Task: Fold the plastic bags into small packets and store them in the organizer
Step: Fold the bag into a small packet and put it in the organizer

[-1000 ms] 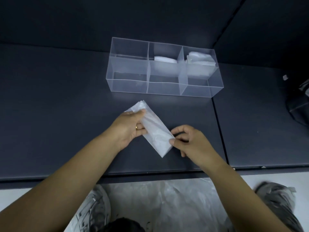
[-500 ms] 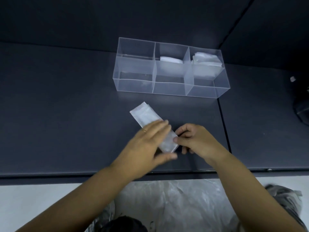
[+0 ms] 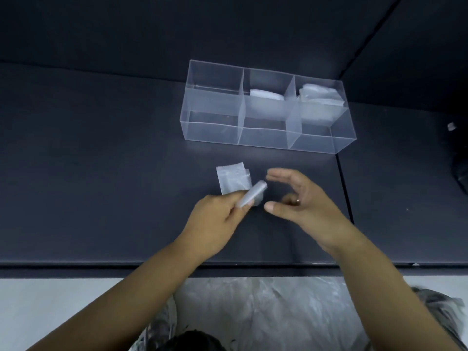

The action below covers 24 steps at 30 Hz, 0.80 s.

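Head view, left hand seemingly pinching folded bag, right hand spread beside, organizer well apart at table rear

Left hand: one of my fingers is tucked inside the translucent white folded plastic bag, its tip only a shadow through the film.
Right hand: my fingertips are blurred.
Small pale speck: too small to name.
Black object: cut by the right edge.
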Motion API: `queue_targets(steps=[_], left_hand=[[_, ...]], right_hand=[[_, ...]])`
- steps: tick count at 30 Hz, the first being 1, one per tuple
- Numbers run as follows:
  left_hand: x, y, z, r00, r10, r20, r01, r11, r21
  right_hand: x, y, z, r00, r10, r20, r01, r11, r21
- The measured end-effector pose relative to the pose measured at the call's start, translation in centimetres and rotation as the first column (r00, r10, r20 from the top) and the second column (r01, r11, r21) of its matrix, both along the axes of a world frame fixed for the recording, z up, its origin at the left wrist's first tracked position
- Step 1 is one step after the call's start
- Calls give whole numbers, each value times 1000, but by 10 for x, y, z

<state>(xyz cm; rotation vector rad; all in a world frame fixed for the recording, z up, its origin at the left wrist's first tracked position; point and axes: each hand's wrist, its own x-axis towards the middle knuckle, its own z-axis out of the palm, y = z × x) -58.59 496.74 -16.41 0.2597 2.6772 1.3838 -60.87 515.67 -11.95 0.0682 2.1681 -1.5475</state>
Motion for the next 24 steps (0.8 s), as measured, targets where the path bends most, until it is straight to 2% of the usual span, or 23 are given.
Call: queue_targets(steps=[2,4,9,12,14,15,16,17,18,19,20,22,24], left_hand=[[-9,-2,1,988,55,145,-72,991,110],[-15,-3,2,965,87,246,-135,974,185],[-28,1,6,896,173,409,-275,940,204],[-33,2,8,805,220,551,-447,836,319],[-33,-2,8,782,271,562,-526,771,359],[-31,-5,8,792,327,516,-540,769,343],[-28,-8,6,820,400,409,-530,801,279],[-26,-12,3,863,453,225,-493,853,173],[-23,-14,2,898,439,8,-439,897,52],[-20,-15,0,918,353,-183,-368,928,-59],[-19,-14,-3,924,224,-309,-284,945,-164],[-15,-10,-14,926,-35,-376,-115,922,-370],[-10,-8,-24,946,-164,-278,-9,848,-530]], right_hand=[[-2,-11,-10,999,17,40,-15,999,-33],[-2,-24,-19,998,-59,31,60,998,-33],[-6,-41,-33,964,-260,-48,263,963,60],[-9,-46,-36,953,-299,-52,303,946,116],[-10,-47,-38,952,-301,-53,305,938,163],[-11,-47,-39,954,-294,-55,299,936,187],[-12,-47,-39,957,-285,-59,291,933,211],[-12,-47,-40,959,-275,-64,282,931,231],[-12,-48,-40,962,-266,-69,274,930,245],[-12,-48,-40,963,-258,-71,268,930,252],[-12,-49,-40,966,-249,-73,260,931,258],[-12,-50,-40,971,-227,-80,241,932,272],[-11,-51,-40,969,-230,-92,246,927,283]])
